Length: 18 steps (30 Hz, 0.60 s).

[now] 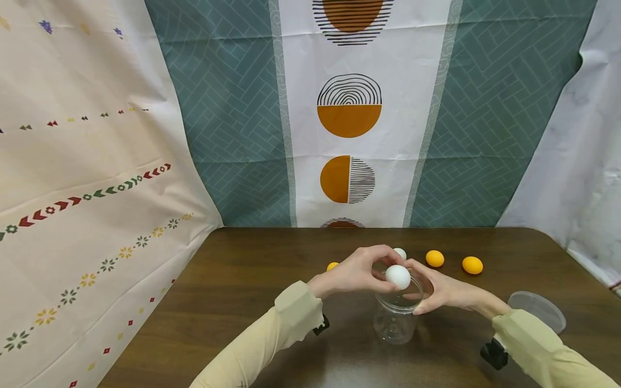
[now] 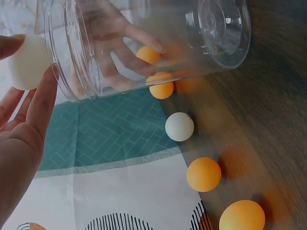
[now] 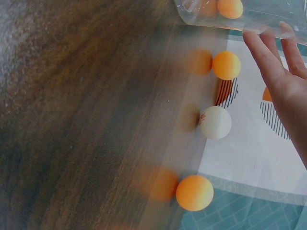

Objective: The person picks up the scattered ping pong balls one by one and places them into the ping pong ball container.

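My left hand (image 1: 356,271) pinches a white ping-pong ball (image 1: 398,277) between thumb and fingers, right at the mouth of a clear jar (image 1: 395,326). The jar stands upright on the table, and no lid is on it. With its thumb in front and fingers behind, my right hand (image 1: 448,289) holds the jar near the rim. In the left wrist view the held ball (image 2: 29,62) is just outside the jar's rim (image 2: 50,52). Through the transparent wall (image 2: 158,28) the right hand's fingers show. The right wrist view catches those fingers (image 3: 261,55) against the jar (image 3: 273,14).
Behind the hands lie another white ball (image 1: 400,253) and several orange balls, among them one at the right (image 1: 472,265) and one partly hidden by the left hand (image 1: 332,266). A clear round lid (image 1: 537,311) lies on the brown table (image 1: 233,302), beside the right forearm.
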Tool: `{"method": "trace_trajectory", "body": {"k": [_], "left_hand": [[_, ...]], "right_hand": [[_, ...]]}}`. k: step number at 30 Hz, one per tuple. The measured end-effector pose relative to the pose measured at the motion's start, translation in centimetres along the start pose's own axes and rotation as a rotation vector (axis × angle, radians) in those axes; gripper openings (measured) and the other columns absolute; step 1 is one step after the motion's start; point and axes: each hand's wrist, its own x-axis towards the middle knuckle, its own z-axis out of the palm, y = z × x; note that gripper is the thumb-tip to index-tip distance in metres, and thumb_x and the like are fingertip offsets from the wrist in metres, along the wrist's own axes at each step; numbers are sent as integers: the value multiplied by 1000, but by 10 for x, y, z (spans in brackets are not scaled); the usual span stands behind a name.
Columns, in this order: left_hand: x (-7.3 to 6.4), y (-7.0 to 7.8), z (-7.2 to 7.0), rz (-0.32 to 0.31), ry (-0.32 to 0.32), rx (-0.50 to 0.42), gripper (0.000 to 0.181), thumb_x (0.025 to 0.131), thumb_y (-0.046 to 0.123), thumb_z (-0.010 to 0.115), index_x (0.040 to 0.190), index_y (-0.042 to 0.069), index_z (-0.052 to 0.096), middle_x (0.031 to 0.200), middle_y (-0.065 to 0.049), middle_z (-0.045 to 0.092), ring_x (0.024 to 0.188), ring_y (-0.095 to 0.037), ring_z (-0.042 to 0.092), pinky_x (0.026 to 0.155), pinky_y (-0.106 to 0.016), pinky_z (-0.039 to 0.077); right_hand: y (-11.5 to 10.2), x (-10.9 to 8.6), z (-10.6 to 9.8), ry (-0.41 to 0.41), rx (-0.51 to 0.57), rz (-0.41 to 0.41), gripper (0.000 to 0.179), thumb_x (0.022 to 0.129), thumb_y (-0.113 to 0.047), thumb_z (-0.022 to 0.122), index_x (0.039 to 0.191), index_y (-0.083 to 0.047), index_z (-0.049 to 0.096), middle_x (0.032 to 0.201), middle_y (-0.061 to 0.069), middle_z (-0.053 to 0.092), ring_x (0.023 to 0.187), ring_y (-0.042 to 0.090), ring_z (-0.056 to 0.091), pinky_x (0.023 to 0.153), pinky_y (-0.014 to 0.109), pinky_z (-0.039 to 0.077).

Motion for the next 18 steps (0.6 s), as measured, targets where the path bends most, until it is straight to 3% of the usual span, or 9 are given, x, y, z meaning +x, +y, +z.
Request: {"method": "trace_trajectory", "body": {"k": [18], "left_hand": [[-2, -1, 2, 0, -13, -15, 37, 73, 0, 74, 104, 8, 55, 99, 5, 55, 89, -5, 53, 70, -24, 48]], "right_hand": [[1, 1, -1, -1, -2, -10, 70, 79, 1, 65, 132, -4, 20, 133, 22, 23, 122, 26, 29, 92, 53, 29]]}}
